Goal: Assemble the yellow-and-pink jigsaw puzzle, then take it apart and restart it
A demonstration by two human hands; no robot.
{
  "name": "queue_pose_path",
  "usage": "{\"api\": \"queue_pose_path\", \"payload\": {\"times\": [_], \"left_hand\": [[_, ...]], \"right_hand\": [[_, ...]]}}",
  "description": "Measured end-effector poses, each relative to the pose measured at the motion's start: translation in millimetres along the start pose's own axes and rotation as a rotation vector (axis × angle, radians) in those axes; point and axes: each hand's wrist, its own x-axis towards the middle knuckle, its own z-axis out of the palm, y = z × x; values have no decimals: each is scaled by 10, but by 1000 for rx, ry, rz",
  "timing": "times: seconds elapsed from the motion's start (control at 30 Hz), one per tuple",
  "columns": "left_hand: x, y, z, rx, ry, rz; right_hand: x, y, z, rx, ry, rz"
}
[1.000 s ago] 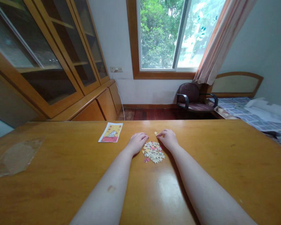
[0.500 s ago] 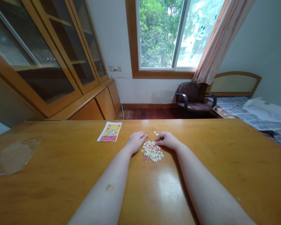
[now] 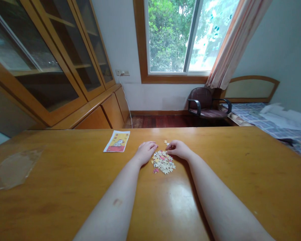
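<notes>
A small heap of jigsaw puzzle pieces (image 3: 163, 163) lies on the wooden table, mostly pale backs up with some pink and yellow among them. My left hand (image 3: 145, 150) rests flat on the tabletop at the heap's upper left, fingers stretched out and holding nothing. At the upper right edge of the heap, my right hand (image 3: 178, 149) has its thumb and fingertips drawn together in a pinch; whatever is between them is too small to make out. Just beyond those fingers lie a few separate puzzle pieces (image 3: 166, 142), partly hidden by the hand.
A picture sheet (image 3: 117, 141) with a white bird on yellow and pink lies left of my hands. Clear plastic film (image 3: 13, 169) is at the table's (image 3: 65, 211) far left. Beyond the table stand a glass-door cabinet (image 3: 90, 97), an armchair (image 3: 203, 100) and a bed (image 3: 256, 108).
My right hand's fingers have shifted very slightly at the heap's upper edge. My left hand stays in place, and the heap looks the same.
</notes>
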Motion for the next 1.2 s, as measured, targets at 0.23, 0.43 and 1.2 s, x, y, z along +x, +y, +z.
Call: {"api": "queue_pose_path", "payload": {"times": [0.23,0.43,1.2], "left_hand": [[3,3,2,-3,4,6],[4,14,-8,4,-4,9],[-31,68,-56,43,-70,-12]], "right_hand": [[-3,-7,-1,-8,21,10],[18,2,-36,-92,299,9],[-16,-76,52,-115,-57,-122]]}}
